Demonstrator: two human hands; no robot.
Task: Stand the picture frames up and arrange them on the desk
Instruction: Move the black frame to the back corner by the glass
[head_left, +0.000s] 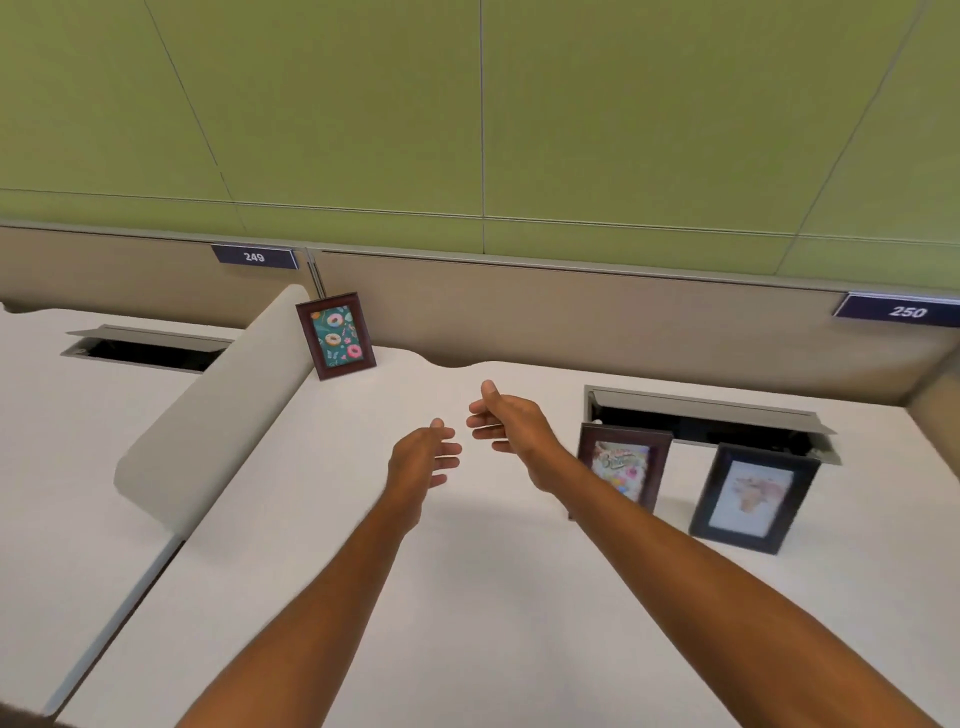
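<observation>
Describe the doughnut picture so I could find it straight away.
Start at the grey divider between the two desks. At its far end, below the sign 249, the doughnut picture stands alone. Its backing is teal, and the other two frames stand together far to the right.

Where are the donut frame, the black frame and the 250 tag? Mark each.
donut frame (336, 335): head view, middle of the teal donut print.
black frame (753, 499): head view, middle of its pale picture.
250 tag (906, 312): head view, on the white numerals.
</observation>
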